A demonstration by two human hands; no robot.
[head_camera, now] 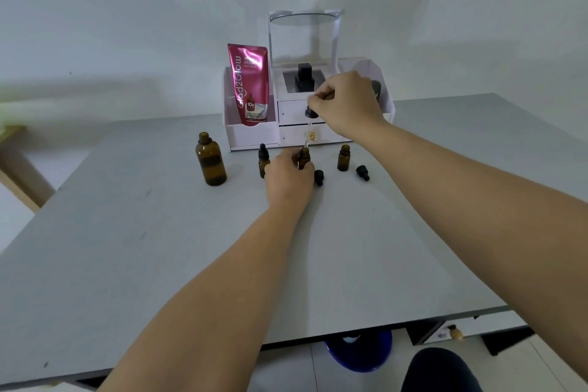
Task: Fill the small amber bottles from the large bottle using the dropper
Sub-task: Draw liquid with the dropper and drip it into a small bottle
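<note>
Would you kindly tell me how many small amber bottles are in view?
3. The capped bottle stands beside the left hand, the held bottle is in that hand under the dropper, the open bottle stands further right. None looks hidden.

In my feed, left hand (288, 177) gripping a small amber bottle (304, 158) upright on the counter (159, 232), right hand (346, 102) pinching the dropper (310, 114) above it, glass tip at the bottle mouth, large bottle (211, 160) uncapped at left

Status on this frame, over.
Right hand pinches dropper over middle small bottle, left hand holds it. Large bottle uncapped. Loose cap beside, not blocking.
</note>
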